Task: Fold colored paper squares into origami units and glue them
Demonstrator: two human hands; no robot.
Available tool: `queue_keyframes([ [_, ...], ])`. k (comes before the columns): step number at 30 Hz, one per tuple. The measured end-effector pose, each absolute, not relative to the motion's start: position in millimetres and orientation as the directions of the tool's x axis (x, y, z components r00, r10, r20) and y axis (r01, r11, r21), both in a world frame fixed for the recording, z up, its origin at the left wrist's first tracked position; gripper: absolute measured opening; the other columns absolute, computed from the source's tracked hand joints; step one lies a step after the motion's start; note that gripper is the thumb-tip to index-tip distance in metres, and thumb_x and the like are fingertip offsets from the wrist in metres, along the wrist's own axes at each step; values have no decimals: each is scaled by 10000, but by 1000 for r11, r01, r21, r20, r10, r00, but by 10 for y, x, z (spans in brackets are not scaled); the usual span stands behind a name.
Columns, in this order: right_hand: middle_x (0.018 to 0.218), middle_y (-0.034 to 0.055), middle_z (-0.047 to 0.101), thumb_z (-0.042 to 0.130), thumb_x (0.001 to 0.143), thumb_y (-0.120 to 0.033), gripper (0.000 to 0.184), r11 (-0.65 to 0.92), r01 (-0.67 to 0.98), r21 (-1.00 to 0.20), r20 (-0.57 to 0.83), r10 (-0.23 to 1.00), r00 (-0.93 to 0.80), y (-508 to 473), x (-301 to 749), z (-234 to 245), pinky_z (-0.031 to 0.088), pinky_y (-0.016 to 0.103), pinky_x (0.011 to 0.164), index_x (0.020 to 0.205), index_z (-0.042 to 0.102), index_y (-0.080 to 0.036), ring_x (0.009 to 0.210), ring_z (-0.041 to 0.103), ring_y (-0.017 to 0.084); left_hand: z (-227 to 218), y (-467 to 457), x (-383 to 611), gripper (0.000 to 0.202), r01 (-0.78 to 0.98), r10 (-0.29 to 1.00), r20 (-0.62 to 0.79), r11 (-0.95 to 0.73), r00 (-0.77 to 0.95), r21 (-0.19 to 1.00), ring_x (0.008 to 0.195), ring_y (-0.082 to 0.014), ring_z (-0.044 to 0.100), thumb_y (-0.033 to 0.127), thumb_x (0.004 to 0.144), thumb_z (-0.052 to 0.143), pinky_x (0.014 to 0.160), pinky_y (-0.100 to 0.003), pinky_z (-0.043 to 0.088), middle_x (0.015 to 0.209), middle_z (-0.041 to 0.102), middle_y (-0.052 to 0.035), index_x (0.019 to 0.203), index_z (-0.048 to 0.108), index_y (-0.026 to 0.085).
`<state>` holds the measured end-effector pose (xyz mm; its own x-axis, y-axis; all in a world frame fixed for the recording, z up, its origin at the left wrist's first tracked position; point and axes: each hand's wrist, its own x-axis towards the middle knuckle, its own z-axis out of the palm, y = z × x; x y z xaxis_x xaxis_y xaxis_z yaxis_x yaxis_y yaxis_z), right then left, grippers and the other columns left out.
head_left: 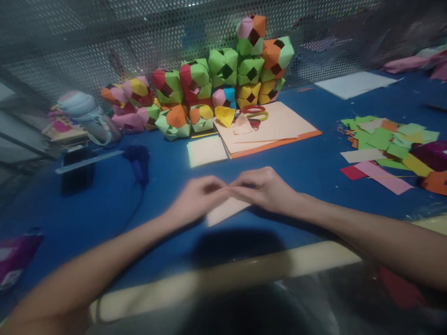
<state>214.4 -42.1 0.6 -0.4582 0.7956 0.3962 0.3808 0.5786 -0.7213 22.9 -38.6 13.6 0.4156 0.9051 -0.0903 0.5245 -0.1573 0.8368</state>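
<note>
A small pale sheet of paper [226, 210] is between my two hands, low over the blue table near its front edge. My left hand [200, 195] pinches its upper left edge, slightly blurred. On the upper right edge, my right hand [263, 188] grips with thumb and fingers bent together. The fingertips of both hands nearly meet at the paper's top, and they hide part of it; whether it is creased there I cannot tell. Just beyond my hands lies a stack of small pale square sheets [207, 151].
Folded paper balls [223, 67] are stacked along the perforated metal back. Scissors [256, 114] lie on large peach sheets [279, 123]. Paper scraps [387, 139] are heaped right. A glue gun [138, 163], a dark phone-like slab [77, 170] and a bottle [85, 114] are left.
</note>
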Motion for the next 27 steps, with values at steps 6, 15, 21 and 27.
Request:
queue_keyframes([
  [6,838,56,702,565,813,-303,210,418,462,-782,284,899,-334,-434,2096,55,448,231,603,896,672,-142,674,596,129,98,-410,243,204,545,957,68,-218,281,810,612,-116,535,349,745,597,578,-234,414,673,641,-7,680,632,158],
  [15,591,-37,507,531,761,-181,92,414,475,-776,328,909,-257,-413,2012,-78,346,207,525,675,503,-166,545,443,81,-28,-380,241,50,436,993,51,-93,106,895,627,-104,507,174,645,601,597,-226,383,653,590,35,626,556,162],
  [21,644,-35,466,527,775,-120,100,577,418,-702,512,816,-266,-397,2000,-167,358,203,551,715,469,-176,590,437,83,-83,-408,249,83,347,997,-7,-20,76,938,582,-89,466,178,648,591,559,-210,349,600,529,57,608,520,163],
  [27,751,22,531,471,798,-40,140,771,363,-524,695,633,-342,-388,2005,-237,421,237,643,772,503,-174,723,511,119,-136,-409,239,125,298,995,-51,24,84,954,583,-89,460,217,657,617,555,-207,347,592,512,54,607,518,159],
])
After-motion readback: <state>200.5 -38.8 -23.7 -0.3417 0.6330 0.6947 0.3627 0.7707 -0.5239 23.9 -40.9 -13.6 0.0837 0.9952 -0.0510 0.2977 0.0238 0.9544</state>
